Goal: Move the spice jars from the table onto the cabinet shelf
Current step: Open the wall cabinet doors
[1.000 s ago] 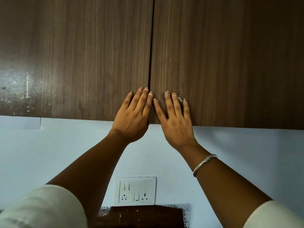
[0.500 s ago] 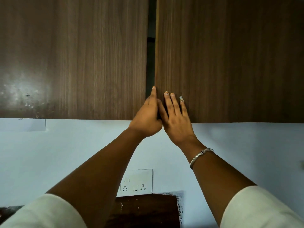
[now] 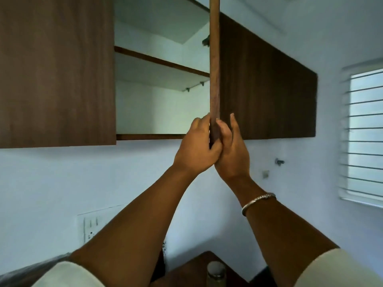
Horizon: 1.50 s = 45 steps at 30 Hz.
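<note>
At the left a dark wood-grain door [image 3: 58,69] is closed; beside it a white cabinet shelf [image 3: 159,71] with a brown front edge shows. The left hand [image 3: 196,150] curls its fingers round the lower edge of the open brown cabinet door [image 3: 214,69], seen edge-on, while the right hand [image 3: 233,154] lies against that door's outer face, forefinger straight, thumb on the edge. Below them a blurred spice jar [image 3: 216,272] with a metal lid stands on the dark wooden counter [image 3: 190,274].
</note>
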Each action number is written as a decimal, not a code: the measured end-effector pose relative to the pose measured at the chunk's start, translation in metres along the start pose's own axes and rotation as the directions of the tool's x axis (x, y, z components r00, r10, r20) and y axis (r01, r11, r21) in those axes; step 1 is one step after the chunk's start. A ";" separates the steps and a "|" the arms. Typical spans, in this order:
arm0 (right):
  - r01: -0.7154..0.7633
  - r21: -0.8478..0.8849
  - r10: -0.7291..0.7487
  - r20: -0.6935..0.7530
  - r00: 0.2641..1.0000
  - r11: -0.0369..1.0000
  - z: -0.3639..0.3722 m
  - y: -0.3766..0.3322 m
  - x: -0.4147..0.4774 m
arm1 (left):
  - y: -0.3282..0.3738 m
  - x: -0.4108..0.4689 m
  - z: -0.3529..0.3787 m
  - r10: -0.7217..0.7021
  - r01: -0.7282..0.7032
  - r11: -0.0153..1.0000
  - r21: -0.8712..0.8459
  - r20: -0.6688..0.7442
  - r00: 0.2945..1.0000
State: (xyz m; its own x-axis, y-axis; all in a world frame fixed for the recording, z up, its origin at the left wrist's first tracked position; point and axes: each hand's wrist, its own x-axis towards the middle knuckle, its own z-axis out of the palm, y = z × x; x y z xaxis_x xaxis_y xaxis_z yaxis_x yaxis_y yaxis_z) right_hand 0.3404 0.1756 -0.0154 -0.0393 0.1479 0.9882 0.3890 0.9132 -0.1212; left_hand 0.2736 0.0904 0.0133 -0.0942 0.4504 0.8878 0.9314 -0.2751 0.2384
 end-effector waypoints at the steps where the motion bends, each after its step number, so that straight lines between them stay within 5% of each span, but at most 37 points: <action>1: -0.011 0.008 0.011 -0.005 1.000 1.000 -0.011 0.007 -0.003 | 0.010 0.000 0.010 0.012 -0.011 1.000 -0.011 0.020 1.000; 8: -0.142 0.039 0.138 0.091 0.986 0.989 -0.071 0.061 -0.015 | 0.070 0.008 0.071 0.132 -0.130 0.991 -0.021 0.129 0.983; 18: -0.167 -0.092 0.177 0.122 0.977 0.982 -0.124 0.163 -0.010 | 0.121 0.029 0.177 0.130 -0.112 0.985 -0.134 0.139 0.982; 26: -0.193 -0.155 0.212 0.117 0.970 0.969 -0.137 0.220 -0.009 | 0.136 0.042 0.240 0.087 -0.063 0.994 -0.088 0.312 0.946; 30: -0.378 -0.362 0.468 0.201 0.861 0.852 -0.138 0.242 -0.001 | 0.128 0.045 0.264 0.017 -0.033 0.999 0.030 0.439 0.899; 33: -0.020 -0.657 0.271 0.283 0.920 0.753 -0.137 0.251 -0.006 | 0.118 0.046 0.274 -0.003 -0.043 0.996 0.084 0.483 0.876; 36: 0.225 -0.809 0.083 0.318 0.944 0.544 -0.132 0.245 -0.002 | 0.104 0.047 0.274 -0.037 -0.021 0.994 0.111 0.495 0.868; 38: 0.318 -0.833 0.108 0.405 0.908 0.452 -0.123 0.234 0.003 | 0.094 0.047 0.268 -0.093 0.007 0.985 0.170 0.504 0.859; 41: 0.307 -0.802 0.247 0.480 0.842 0.512 -0.103 0.220 0.004 | 0.076 0.045 0.249 -0.138 -0.032 0.947 0.320 0.493 0.859; 45: 0.280 -0.671 0.216 0.556 0.803 0.686 -0.068 0.200 0.000 | 0.047 0.043 0.210 -0.135 -0.155 0.832 0.533 0.466 0.874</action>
State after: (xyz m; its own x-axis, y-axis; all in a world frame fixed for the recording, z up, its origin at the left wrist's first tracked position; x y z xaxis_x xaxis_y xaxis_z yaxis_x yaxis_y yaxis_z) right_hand 0.4805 0.3323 -0.0328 -0.4589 0.5270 0.7153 0.8738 0.4135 0.2560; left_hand 0.3877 0.2753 -0.0201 -0.0443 0.8271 0.5603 0.9768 0.1534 -0.1493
